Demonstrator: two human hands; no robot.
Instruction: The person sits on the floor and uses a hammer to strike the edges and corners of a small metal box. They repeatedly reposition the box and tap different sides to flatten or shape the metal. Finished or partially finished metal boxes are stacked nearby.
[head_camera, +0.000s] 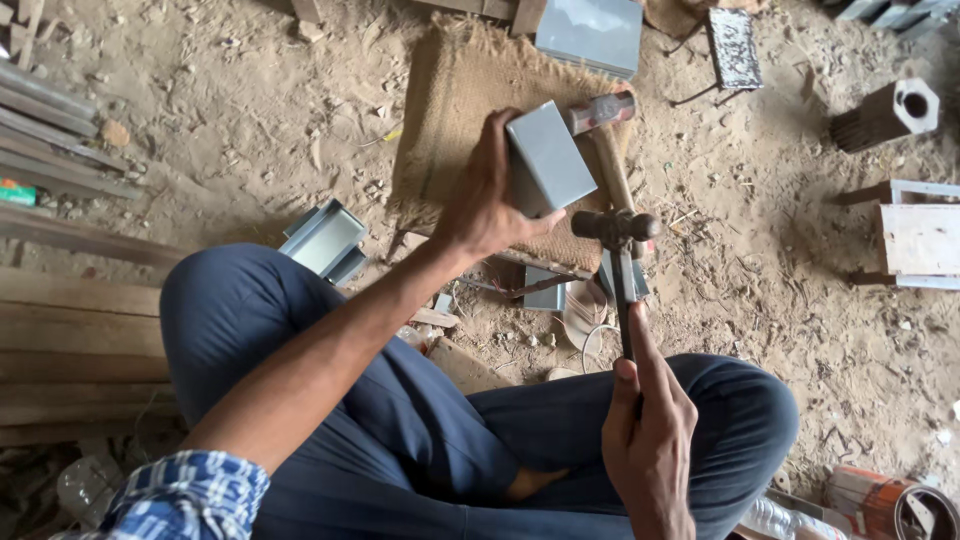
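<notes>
The left hand (487, 205) is clamped around a small grey metal box (548, 158), tilting it on the burlap sack (450, 110), probably so one edge faces the tool. The right hand (648, 430) is closed tight on the handle of a hammer (617, 228), its head poised just beside the box's lower corner. A second hammer (603, 125) with a wooden handle lies on the sack behind. Three more grey metal pieces show: a folded channel (325, 240) by the knee, a sheet (590, 35) above, and what seems another piece (545, 292) underneath, partly hidden.
</notes>
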